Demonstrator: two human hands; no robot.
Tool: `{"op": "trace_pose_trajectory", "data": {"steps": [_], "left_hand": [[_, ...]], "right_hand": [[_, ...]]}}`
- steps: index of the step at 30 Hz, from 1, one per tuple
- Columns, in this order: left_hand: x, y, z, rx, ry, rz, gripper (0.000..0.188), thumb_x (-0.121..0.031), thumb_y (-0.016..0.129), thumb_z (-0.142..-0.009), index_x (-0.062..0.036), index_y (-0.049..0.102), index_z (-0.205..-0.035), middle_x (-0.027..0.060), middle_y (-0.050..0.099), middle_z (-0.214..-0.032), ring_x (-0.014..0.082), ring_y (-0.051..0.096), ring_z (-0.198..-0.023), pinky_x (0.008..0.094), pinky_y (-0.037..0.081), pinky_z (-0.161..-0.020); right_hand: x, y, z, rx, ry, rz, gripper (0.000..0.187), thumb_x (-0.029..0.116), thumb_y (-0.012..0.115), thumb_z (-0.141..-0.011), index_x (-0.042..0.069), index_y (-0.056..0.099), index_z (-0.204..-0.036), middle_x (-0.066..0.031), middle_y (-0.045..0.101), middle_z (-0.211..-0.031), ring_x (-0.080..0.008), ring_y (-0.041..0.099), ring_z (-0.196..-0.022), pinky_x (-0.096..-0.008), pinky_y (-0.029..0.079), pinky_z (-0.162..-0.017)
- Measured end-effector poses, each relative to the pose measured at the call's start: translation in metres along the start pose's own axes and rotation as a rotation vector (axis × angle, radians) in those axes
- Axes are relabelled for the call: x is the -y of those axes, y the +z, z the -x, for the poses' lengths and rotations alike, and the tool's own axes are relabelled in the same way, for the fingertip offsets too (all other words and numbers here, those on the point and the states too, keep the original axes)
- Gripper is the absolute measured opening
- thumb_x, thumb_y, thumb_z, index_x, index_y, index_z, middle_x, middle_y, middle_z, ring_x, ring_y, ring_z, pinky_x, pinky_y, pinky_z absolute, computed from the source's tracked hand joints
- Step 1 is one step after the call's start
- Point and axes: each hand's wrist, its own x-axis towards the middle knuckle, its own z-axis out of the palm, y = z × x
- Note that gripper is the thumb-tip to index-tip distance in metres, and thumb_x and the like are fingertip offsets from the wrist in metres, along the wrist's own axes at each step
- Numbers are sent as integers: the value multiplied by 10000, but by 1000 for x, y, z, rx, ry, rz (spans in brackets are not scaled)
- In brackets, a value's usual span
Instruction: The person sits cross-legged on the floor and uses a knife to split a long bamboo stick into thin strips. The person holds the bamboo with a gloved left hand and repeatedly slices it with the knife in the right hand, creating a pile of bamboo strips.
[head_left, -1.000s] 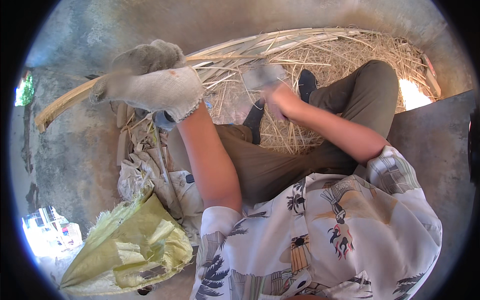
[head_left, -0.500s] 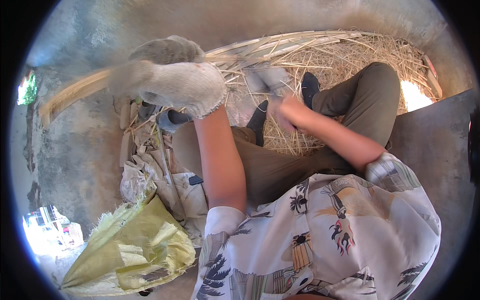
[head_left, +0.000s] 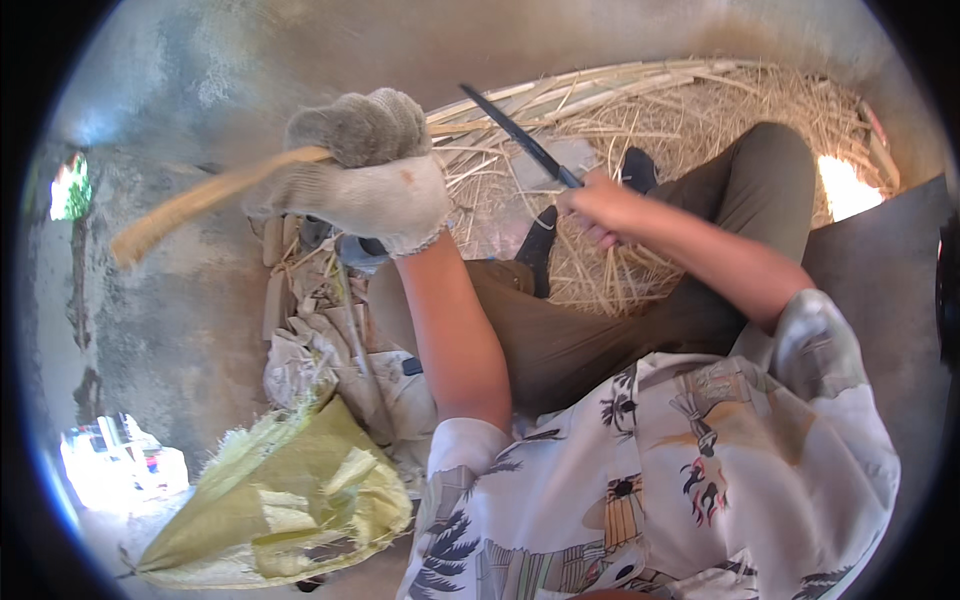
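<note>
My left hand [head_left: 375,165], in a whitish knitted work glove with grey fingers, is closed around a pale, slightly curved strip of bamboo or wood [head_left: 195,205]. One end of the strip sticks out to the left and slants downward. My bare right hand [head_left: 605,207] grips the handle of a long knife [head_left: 522,138]. Its narrow dark blade points up and to the left, apart from the strip. The handle is mostly hidden in my fingers.
Thin shavings [head_left: 700,130] cover the floor around my dark-socked feet. Long pale strips [head_left: 600,85] lie along the back. A flat grey slab [head_left: 560,165] rests behind my feet. At lower left lies a frayed yellow-green woven sack [head_left: 330,490], with crumpled pale cloth [head_left: 330,350] beside it.
The knife, blurred near my right hand before, now shows with its blade raised up and left. My left hand and the strip have shifted slightly right in view.
</note>
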Motion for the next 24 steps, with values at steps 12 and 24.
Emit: {"op": "trace_pose_trajectory", "data": {"steps": [12, 24], "left_hand": [[13, 23, 6, -226, -89, 114, 704, -911, 445, -728, -241, 334, -542, -90, 234, -478, 91, 187, -420, 242, 167, -414], [9, 9, 4, -179, 121, -232, 761, -944, 367, -731, -202, 283, -582, -53, 189, -503, 110, 192, -462, 254, 157, -443]], "right_hand": [[-36, 21, -4, -364, -379, -419, 291, 226, 594, -901, 81, 518, -661, 3, 474, -529, -112, 476, -442, -300, 387, -433], [84, -13, 69, -150, -475, -457, 343, 188, 630, -889, 105, 447, -611, 25, 421, -500, -70, 350, -367, -254, 288, -353]]}}
